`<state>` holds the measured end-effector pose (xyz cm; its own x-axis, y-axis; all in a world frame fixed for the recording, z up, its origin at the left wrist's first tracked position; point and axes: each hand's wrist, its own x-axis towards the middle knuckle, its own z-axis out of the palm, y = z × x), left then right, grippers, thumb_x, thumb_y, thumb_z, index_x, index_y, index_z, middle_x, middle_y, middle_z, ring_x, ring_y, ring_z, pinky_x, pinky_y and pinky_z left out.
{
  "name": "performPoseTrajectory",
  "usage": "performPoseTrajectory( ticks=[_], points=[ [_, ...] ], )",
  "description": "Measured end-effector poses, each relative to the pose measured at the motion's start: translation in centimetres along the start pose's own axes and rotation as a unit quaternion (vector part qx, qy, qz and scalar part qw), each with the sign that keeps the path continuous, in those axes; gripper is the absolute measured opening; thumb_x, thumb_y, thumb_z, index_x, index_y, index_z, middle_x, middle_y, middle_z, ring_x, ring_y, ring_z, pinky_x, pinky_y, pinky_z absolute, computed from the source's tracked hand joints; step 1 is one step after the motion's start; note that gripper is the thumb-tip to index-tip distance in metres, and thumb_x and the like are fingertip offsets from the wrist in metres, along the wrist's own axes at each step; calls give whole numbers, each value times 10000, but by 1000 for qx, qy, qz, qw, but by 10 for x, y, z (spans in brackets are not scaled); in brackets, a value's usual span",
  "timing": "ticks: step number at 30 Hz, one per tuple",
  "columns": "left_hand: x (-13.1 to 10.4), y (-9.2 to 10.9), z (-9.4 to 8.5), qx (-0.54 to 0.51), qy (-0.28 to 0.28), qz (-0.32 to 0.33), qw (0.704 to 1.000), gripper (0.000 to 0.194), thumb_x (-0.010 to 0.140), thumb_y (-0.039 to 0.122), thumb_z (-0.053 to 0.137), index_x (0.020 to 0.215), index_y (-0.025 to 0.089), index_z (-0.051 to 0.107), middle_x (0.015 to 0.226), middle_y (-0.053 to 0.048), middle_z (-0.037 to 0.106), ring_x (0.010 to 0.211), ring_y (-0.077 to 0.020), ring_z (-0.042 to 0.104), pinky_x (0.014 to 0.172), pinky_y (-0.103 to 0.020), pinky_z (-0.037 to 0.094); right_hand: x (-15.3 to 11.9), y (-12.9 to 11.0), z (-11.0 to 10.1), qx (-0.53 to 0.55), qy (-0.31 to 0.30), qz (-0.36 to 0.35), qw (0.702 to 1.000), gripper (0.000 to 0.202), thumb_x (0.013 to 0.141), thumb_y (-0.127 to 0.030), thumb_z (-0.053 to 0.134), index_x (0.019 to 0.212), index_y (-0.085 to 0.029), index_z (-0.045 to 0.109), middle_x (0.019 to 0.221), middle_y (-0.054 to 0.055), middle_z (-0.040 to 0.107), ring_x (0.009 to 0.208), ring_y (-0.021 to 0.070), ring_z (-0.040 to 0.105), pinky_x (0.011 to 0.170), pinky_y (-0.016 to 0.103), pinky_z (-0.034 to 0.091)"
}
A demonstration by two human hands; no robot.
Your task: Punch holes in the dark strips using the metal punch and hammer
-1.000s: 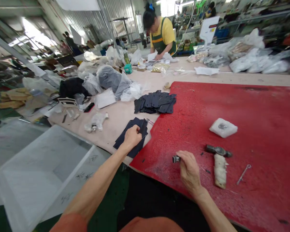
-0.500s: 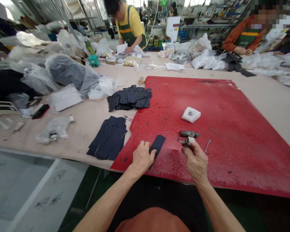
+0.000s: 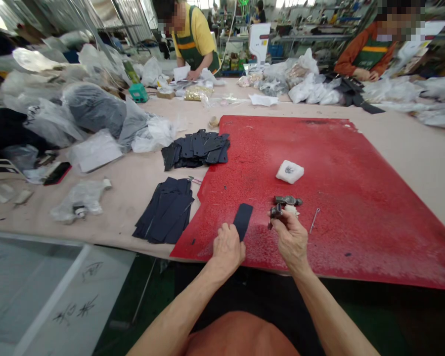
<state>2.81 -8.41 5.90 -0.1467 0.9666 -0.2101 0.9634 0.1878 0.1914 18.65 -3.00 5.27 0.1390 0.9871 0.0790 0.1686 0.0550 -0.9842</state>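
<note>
My left hand is closed on the lower end of a flat dark navy strip, which lies on the red mat. The fingers cover its near end. My right hand pinches a small dark metal punch upright just above the mat, to the right of the strip. Its lower tip is hard to make out. Right behind that hand lies a metal hammer head, with a pale lump beside it. A thin metal rod rests on the mat to the right.
A stack of dark strips and a pile of cut dark pieces sit left of my hands. A white block lies farther back on the mat. Plastic bags crowd the left. Two co-workers stand across the table.
My left hand has shifted slightly right and down along the strip, and the strip has turned more upright. My right hand has moved a little left with the punch, nearer the strip.
</note>
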Motion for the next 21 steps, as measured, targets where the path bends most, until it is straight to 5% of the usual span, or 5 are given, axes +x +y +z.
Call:
performPoseTrajectory(
  ticks=[5, 10, 13, 21],
  points=[
    [0, 6, -5, 23, -14, 15, 1000, 249, 772, 105, 521, 1001, 55, 607, 966, -201, 604, 892, -299, 644, 734, -353, 521, -3, -4, -4, 23, 8, 12, 1000, 234, 821, -359, 629, 1006, -226, 681, 882, 21, 672, 728, 163, 582, 708, 331, 484],
    [16, -26, -11, -142, 5, -32, 989, 308, 806, 68, 465, 1046, 123, 650, 890, -116, 699, 834, -216, 678, 757, -294, 492, -5, -7, -11, 34, 14, 4, 999, 242, 825, -364, 638, 1013, -220, 684, 830, 12, 660, 709, 163, 576, 716, 341, 484],
    [22, -42, -6, -226, -31, -57, 972, 251, 798, 68, 495, 956, 130, 679, 802, -74, 711, 767, -173, 663, 706, -257, 469, -3, -6, -11, 43, 12, 2, 999, 250, 822, -373, 641, 1015, -219, 684, 852, 16, 666, 714, 166, 578, 714, 349, 491],
    [1, -39, -5, -142, -33, -11, 989, 153, 827, 253, 606, 950, 171, 647, 812, -62, 707, 780, -202, 664, 703, -290, 439, 1, -13, 1, 122, -30, 52, 991, 237, 774, -339, 687, 969, -203, 685, 897, 41, 704, 781, 179, 622, 748, 350, 515]
  ],
)
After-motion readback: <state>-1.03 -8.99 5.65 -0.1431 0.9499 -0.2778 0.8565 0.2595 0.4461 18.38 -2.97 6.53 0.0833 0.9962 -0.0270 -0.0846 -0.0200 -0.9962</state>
